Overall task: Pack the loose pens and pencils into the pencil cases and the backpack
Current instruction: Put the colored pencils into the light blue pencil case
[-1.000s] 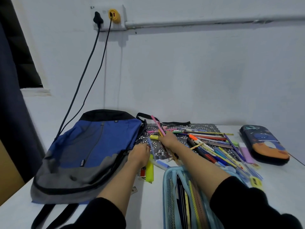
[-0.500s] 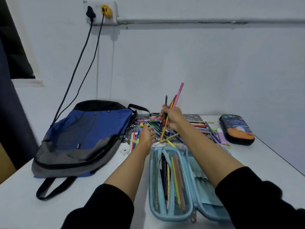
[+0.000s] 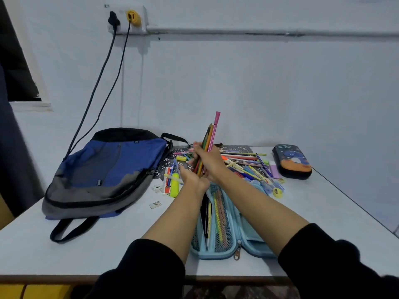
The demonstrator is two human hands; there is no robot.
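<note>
While the right hand (image 3: 210, 162) grips a bundle of pencils and pens (image 3: 207, 145) upright, fingers closed around their lower half and a pink pen standing tallest, the left hand (image 3: 191, 179) sits just below it with its fingers near the bundle's lower ends; whether it has hold of anything there I cannot tell, but it looks placed to square the tips so the sticks go in together. Directly beneath, at 6 o'clock from the hands, the light blue pencil case (image 3: 218, 231) lies unzipped and spread flat on the bench (image 3: 108, 244), its mesh pockets already holding several pencils, so the bundle probably goes there. Loose pens (image 3: 248, 164) are scattered at 2 o'clock from the hands. A dark pencil case (image 3: 291, 161) lies shut at 3 o'clock, well apart, and the blue and grey backpack (image 3: 108, 169) rests flat at 9 o'clock, within reach for later.
</note>
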